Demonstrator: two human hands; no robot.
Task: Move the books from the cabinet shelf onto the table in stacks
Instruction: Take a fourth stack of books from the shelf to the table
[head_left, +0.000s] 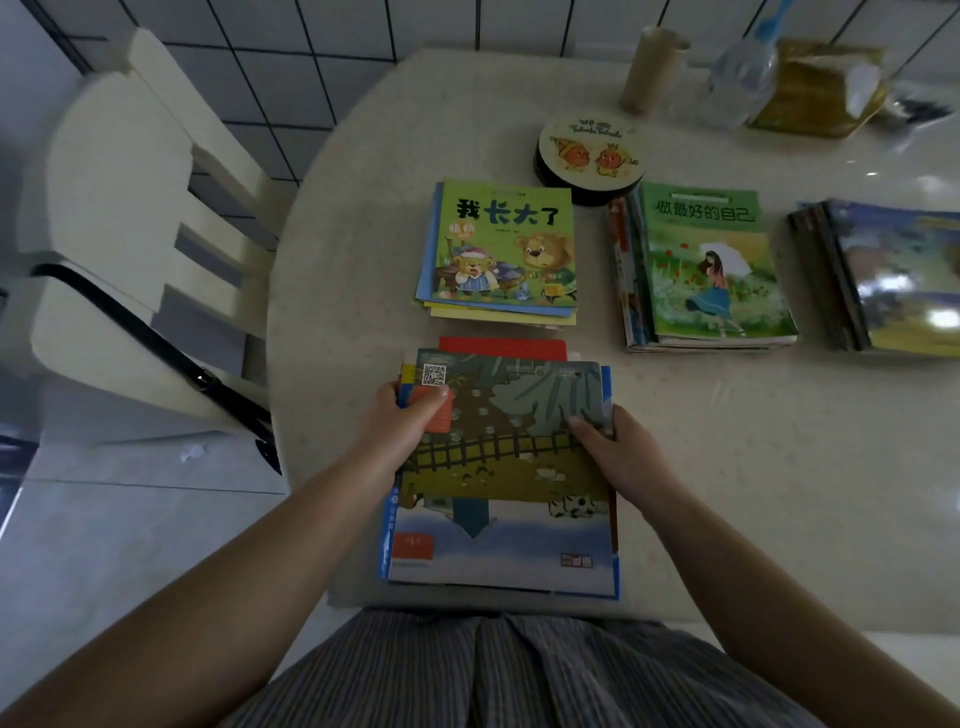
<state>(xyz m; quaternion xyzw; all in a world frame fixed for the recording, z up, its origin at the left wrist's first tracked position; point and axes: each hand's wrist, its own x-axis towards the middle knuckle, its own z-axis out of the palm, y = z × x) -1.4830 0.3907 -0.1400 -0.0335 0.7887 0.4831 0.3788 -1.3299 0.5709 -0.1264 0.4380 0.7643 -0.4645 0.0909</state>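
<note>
A stack of picture books (501, 499) sits at the near edge of the beige table (727, 441), its top cover showing a fence and a QR code. My left hand (402, 423) grips the stack's left side with the thumb on top. My right hand (618, 452) grips its right side the same way. Further back lie three other stacks: a green bear-cover stack (501, 249), a green stack with a girl under an umbrella (711, 270), and a darker stack (893, 275) at the right edge.
A round tin with cartoon figures (589, 150) stands behind the stacks. A cardboard tube (654, 67), a clear bottle (743, 78) and a gold bag (815, 88) stand at the table's back. A cream chair (140, 208) with a black strap stands to the left.
</note>
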